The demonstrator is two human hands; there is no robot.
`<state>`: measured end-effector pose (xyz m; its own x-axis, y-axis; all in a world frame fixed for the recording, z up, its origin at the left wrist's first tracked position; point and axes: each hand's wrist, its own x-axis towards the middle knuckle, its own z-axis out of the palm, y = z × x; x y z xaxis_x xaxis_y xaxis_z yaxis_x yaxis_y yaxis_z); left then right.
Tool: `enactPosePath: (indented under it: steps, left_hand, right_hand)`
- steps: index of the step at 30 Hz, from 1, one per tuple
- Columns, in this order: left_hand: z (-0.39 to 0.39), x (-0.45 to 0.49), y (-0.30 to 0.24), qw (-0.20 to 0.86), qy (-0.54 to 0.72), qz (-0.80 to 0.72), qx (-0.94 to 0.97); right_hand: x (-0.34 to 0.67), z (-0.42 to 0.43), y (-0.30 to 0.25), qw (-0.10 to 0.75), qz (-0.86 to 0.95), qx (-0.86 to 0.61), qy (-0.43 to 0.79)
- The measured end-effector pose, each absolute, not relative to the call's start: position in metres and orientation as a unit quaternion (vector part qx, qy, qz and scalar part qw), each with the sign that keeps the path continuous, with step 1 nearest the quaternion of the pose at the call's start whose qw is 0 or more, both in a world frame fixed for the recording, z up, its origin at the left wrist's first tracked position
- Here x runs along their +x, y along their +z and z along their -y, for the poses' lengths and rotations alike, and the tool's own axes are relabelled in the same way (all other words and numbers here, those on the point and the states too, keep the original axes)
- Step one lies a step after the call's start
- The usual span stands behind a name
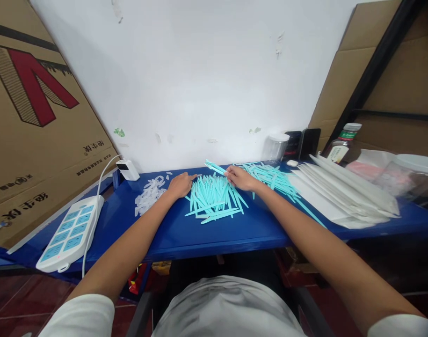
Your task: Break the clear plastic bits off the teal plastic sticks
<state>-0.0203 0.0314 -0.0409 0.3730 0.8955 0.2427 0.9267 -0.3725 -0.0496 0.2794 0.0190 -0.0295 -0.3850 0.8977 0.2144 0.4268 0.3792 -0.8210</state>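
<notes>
My right hand is closed in a pinch on a small bunch of turquoise plastic sticks, slim like eyebrow razors, held tilted above the table. Below it spreads a pile of the same turquoise sticks, most lying lengthwise towards me, with a few crosswise at the front. At the pile's far left edge is my left hand, fingers drawn together; what they hold, if anything, is too small to make out. Left of that hand lies a heap of small clear plastic pieces. A second turquoise pile lies beyond my right wrist.
White flat packets are stacked on the blue table at right, near a bottle and clear jars. Phones lean at the back. A power strip with a white cable and a large cardboard box stand left.
</notes>
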Motion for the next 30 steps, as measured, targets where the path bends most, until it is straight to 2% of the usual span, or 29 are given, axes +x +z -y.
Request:
enactPosePath:
  steps: [9,13,24,27,30]
  left_hand:
    - [-0.030,-0.026,-0.040,0.125,-0.188,0.574,-0.787]
    - [-0.037,-0.030,-0.041,0.089,-0.178,0.545,-0.815]
    - [-0.040,-0.048,-0.043,0.019,-0.250,0.576,-0.778]
    - [-0.035,-0.040,-0.037,-0.082,-0.328,0.570,-0.749]
    - [-0.027,-0.028,-0.030,-0.346,-0.426,0.537,-0.640]
  right_hand:
    - [0.281,-0.019,-0.029,0.338,0.765,-0.434,0.334]
    - [0.281,-0.020,-0.028,0.336,0.763,-0.431,0.346]
    - [0.281,-0.014,-0.025,0.338,0.752,-0.434,0.364]
    - [0.281,-0.013,-0.023,0.338,0.751,-0.431,0.369]
    - [0.281,-0.014,-0.023,0.336,0.753,-0.429,0.368]
